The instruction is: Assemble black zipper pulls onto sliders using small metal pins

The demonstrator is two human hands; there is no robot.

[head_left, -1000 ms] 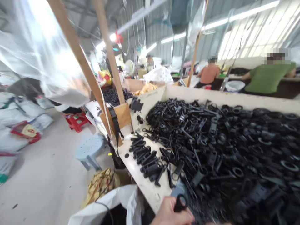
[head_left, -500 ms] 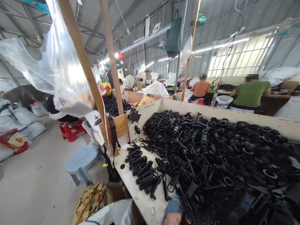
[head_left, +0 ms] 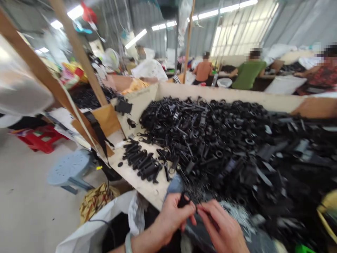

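Observation:
My left hand (head_left: pixel 177 215), with a pale bangle (head_left: pixel 128 243) at the wrist, is closed round a small black plastic part (head_left: pixel 183 200). Close beside it, my right hand (head_left: pixel 219 221) has its fingertips pinched together near that part; what they hold is too small and blurred to name. Beyond both hands spreads a large heap of black plastic parts (head_left: pixel 195 130), many with ring-shaped ends. A row of similar black parts (head_left: pixel 142 161) lies on the pale tabletop to the left. Small shiny pieces (head_left: pixel 240 218) lie by my right hand.
Wooden posts (head_left: pixel 79 52) rise at the left. A blue stool (head_left: pixel 70 167) and a red stool (head_left: pixel 42 138) stand on the floor. An open white sack (head_left: pixel 86 225) sits below the table edge. Several people work along the far wall, one in a green shirt (head_left: pixel 249 73).
The view has turned right and down. Both my hands and forearms now show, where only part of one hand appeared at the bottom edge before.

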